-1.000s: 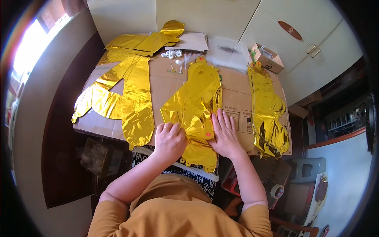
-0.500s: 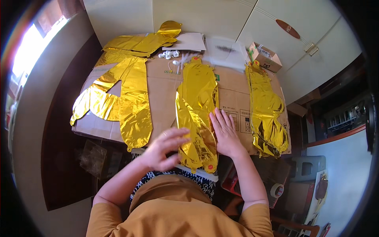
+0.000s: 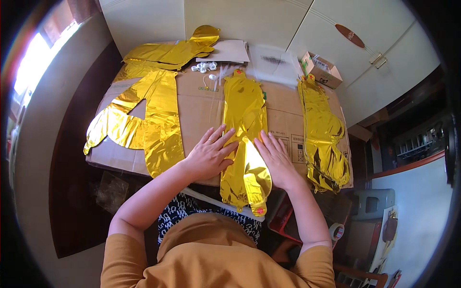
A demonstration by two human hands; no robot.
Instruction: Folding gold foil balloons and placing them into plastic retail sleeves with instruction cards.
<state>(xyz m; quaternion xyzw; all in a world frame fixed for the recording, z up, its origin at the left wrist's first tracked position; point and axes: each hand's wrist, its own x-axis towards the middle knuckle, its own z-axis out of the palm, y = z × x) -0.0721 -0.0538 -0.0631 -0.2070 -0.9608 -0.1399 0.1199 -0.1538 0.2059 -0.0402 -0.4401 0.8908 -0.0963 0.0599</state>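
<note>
A flat, uninflated gold foil balloon (image 3: 242, 105) lies lengthwise in front of me, its lower end reaching past the near edge of the cardboard and splitting into two flaps. My left hand (image 3: 211, 152) rests along its left edge, fingers spread, the fingertips on the foil. On the opposite side, my right hand (image 3: 277, 161) lies with fingers outstretched, touching the balloon's right edge. Neither hand grips anything. To the left is another flat gold foil balloon (image 3: 161, 115) with an opening in it. A third gold balloon (image 3: 324, 125), narrow and wrinkled, lies at the right.
Brown cardboard (image 3: 198, 115) covers the work surface. More gold foil balloons (image 3: 168, 53) lie stacked at the back left, near small white pieces (image 3: 205, 66) and a stack of sheets (image 3: 223, 52). A small open box (image 3: 322, 72) stands back right, before pale cabinet doors (image 3: 249, 24).
My left hand has come down from above the balloon's lower left onto its left edge, farther forward. The balloon's left side has shifted right and its lower end has spread apart. My right hand has barely moved.
</note>
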